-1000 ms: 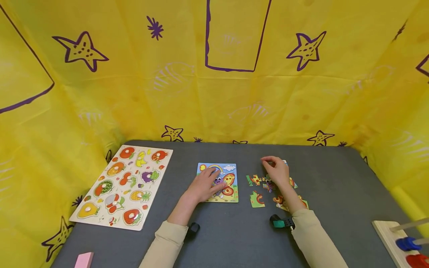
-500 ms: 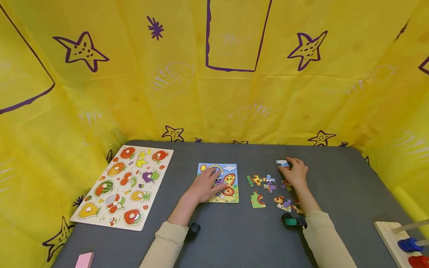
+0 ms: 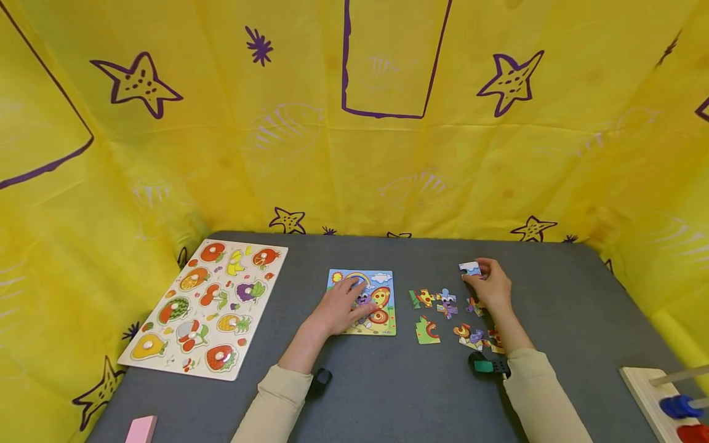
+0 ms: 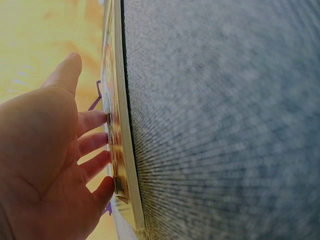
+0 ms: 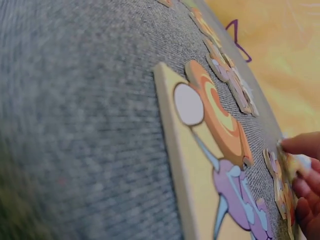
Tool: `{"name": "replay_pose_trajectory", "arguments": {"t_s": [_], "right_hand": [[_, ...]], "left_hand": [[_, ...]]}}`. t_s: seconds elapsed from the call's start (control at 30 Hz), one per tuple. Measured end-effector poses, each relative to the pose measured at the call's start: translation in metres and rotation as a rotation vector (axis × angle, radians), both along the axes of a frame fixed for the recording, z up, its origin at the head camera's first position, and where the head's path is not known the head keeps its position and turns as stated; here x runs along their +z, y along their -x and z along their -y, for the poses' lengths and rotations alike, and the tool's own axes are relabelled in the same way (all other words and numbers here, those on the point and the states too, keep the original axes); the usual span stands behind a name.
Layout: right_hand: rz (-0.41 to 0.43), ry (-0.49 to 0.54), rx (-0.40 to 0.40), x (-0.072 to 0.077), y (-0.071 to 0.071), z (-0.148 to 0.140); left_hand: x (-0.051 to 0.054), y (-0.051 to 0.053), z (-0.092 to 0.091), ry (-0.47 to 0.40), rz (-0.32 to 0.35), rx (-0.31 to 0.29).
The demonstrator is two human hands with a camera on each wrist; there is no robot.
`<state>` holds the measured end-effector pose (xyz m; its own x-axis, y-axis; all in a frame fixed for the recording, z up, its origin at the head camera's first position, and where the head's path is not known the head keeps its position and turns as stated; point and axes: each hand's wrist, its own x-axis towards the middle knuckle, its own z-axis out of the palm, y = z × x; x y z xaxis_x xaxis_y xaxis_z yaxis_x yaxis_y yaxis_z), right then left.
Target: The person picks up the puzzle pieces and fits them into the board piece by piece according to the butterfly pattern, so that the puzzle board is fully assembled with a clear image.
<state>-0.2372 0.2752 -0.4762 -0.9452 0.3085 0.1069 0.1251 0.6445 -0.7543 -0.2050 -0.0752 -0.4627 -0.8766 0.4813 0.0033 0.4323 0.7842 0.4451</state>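
My left hand (image 3: 336,307) rests with spread, relaxed fingers on a small square butterfly puzzle board (image 3: 383,279). In the left wrist view its fingertips touch the face of the board (image 4: 123,120), whose thick edge lies on the dark table. My right hand (image 3: 495,287) pinches a blue-and-white jigsaw piece (image 3: 469,268) between thumb and fingers. Loose jigsaw pieces lie between the hands, among them a green corner piece (image 3: 426,331) and a purple face piece (image 3: 446,303). In the right wrist view a cream piece with purple and orange (image 5: 220,150) lies close to the camera.
A large fruit peg board (image 3: 205,307) lies at the left of the grey table (image 3: 388,394). A pink block (image 3: 141,429) sits at the front left. A wooden frame with blue and red beads (image 3: 659,403) stands at the front right. Yellow cloth (image 3: 310,172) hangs behind and beside the table.
My right hand has moved right from above the middle pieces to the blue-and-white piece, which it now pinches and has shifted slightly. The left hand stays on the board.
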Motion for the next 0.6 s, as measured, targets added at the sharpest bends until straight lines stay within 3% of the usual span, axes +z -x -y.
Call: {"name": "replay_pose_trajectory", "arguments": {"t_s": [0.17, 0.33, 0.6], "right_hand": [[0.004, 0.076, -0.083, 0.003, -0.002, 0.005], [0.031, 0.169, -0.111, 0.007, -0.004, 0.018], [0.051, 0.257, -0.01, 0.007, -0.004, 0.046]], "left_hand": [[-0.001, 0.001, 0.001, -0.004, -0.001, -0.011], [-0.006, 0.002, 0.003, 0.01, -0.021, -0.018], [-0.006, 0.003, 0.002, 0.013, 0.0, -0.013]]}}
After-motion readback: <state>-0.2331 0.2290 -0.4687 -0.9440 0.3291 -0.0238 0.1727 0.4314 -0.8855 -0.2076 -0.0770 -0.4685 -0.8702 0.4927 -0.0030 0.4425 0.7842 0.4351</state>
